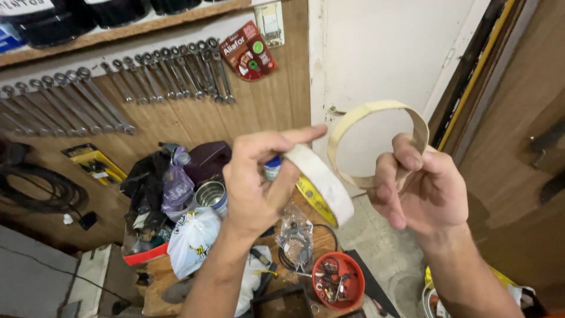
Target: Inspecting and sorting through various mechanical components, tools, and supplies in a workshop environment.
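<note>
- Left hand (256, 182) raised mid-air, fingers pinched on a white roll of tape with a yellow inner face (321, 185); index finger lies straight along the roll's top edge.
- Small blue-capped object (272, 166) sits behind the left fingers, touching the roll; can't tell what it is.
- Right hand (421, 188) just beside it, fingers curled shut around the lower edge of a thin pale wooden hoop (376, 109); the hoop stands upright above the hand, near the roll but apart from it.
- Both items held above the cluttered wooden counter (156, 282).
- On the counter: open metal tin (210, 194), white plastic bag (191, 238), round red tray of small hardware (338, 281).
- Row of steel spanners (118, 88) hangs on the wooden wall panel behind.
</note>
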